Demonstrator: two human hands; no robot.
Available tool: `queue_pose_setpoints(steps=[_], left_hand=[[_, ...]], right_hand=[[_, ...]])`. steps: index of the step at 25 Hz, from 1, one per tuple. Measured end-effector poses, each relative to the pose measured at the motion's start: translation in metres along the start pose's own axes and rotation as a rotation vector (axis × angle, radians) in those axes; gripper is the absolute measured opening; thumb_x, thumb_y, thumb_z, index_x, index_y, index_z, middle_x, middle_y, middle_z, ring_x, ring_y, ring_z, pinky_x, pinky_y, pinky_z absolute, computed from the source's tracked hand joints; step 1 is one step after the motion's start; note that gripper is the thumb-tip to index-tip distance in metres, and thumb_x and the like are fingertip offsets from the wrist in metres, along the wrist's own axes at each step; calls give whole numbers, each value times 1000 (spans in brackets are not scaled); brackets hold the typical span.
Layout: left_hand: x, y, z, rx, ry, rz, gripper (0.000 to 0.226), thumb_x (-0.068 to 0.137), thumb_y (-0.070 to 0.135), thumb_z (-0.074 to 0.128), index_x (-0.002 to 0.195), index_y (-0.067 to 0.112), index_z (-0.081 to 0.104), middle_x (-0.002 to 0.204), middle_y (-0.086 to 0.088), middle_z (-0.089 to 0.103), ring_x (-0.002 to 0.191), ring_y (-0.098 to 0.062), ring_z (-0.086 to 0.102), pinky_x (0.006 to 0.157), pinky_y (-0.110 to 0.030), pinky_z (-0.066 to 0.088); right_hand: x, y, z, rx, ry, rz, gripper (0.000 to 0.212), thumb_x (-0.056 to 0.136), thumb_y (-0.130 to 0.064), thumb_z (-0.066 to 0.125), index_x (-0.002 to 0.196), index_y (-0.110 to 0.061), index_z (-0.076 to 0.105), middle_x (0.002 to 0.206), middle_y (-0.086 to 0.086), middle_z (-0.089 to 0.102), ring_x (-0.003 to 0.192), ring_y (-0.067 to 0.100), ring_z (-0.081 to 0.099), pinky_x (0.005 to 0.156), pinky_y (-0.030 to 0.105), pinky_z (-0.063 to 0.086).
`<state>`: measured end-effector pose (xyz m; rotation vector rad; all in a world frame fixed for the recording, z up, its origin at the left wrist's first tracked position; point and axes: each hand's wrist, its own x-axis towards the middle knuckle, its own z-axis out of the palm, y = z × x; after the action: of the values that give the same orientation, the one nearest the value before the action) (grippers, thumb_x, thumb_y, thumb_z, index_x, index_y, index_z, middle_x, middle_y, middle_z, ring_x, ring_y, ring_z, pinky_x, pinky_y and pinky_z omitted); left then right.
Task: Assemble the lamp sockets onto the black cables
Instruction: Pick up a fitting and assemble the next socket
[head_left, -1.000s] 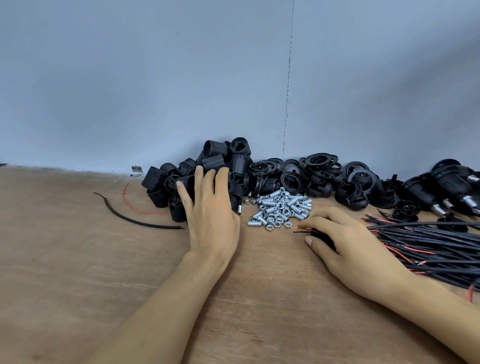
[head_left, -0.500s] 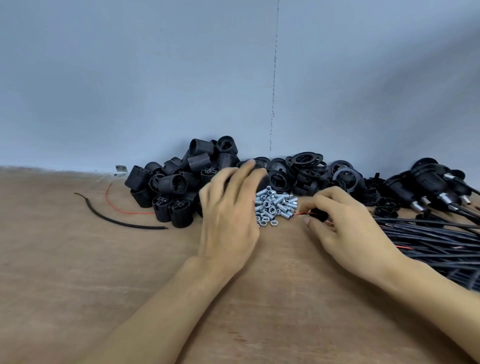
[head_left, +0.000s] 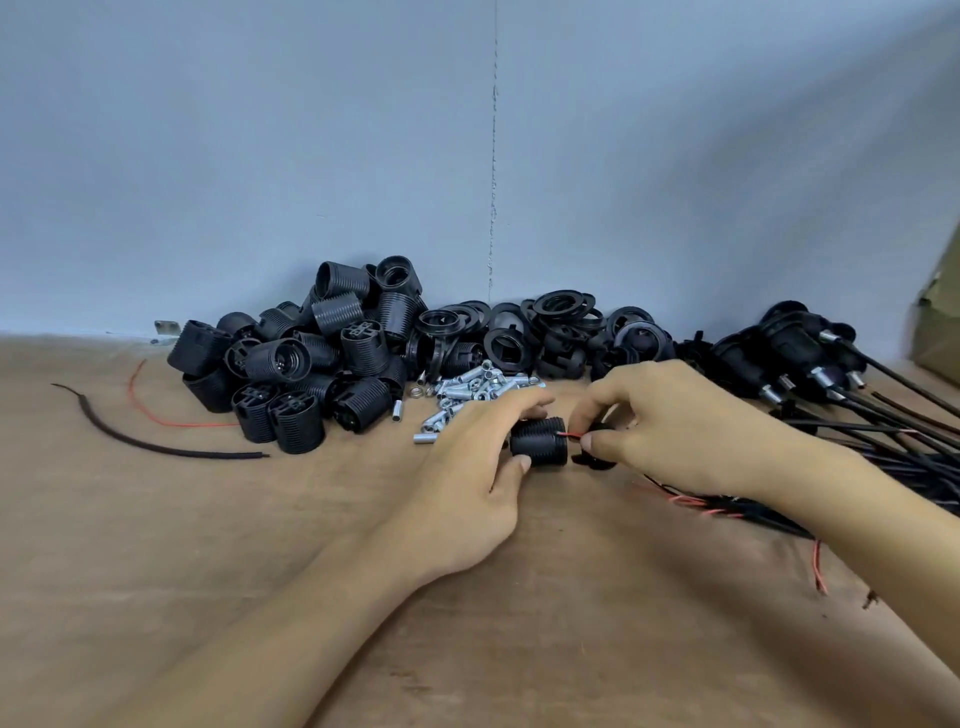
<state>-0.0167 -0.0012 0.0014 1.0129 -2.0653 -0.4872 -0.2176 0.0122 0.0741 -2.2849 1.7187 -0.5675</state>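
Our left grip (head_left: 467, 467) is clenched round one ribbed black lamp socket (head_left: 540, 441), with the thumb at its near side and the fingers over its top. A second ago this grip lay flat on the socket pile (head_left: 311, 364). Half a second ago it was crossing the metal threaded tubes (head_left: 467, 389). Now the pile sits beyond it to the left, and the tubes lie just beyond its fingertips.

Our right grip (head_left: 675, 421) pinches a small black part (head_left: 592, 460), and a red wire tip (head_left: 569, 434) pokes from it toward the socket's right end. We cannot tell whether the tip touches the socket. This grip earlier rested farther right on the cable ends; it has come in, so the two grips now nearly meet.

The black cables (head_left: 893, 457) fan out to the right of the right grip and pass under its forearm. Sockets already on cables (head_left: 789, 353) lie beyond it, near the wall. Black rings (head_left: 561, 317) are heaped beyond both grips. A loose black offcut (head_left: 156, 441) and a red strand (head_left: 156, 415) lie on the desk (head_left: 156, 571), well left of the left grip, where they lay before.
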Motion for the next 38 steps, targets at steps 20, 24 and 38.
queue_pose_setpoints(steps=[20,24,38], left_hand=[[-2,9,-13,-217,238,-167,50,80,27,77,118,44,51,107,13,69,106,-4,63,91,-29,49],[2,13,-10,-642,241,-364,41,72,18,78,108,32,65,101,11,73,94,-13,71,82,-27,53],[-3,1,-9,-365,-32,-254,49,72,6,66,102,41,51,110,3,69,107,-25,65,99,-54,50]], right_hand=[[-3,19,26,312,33,-69,11,96,-26,66,87,-32,66,86,-21,71,79,0,62,73,16,46],[-6,15,33,455,58,-65,8,98,-25,63,90,-26,65,79,-3,74,76,17,69,74,23,49],[-8,15,35,513,66,-123,11,94,-20,68,84,-23,71,66,-21,61,59,-3,50,58,9,37]])
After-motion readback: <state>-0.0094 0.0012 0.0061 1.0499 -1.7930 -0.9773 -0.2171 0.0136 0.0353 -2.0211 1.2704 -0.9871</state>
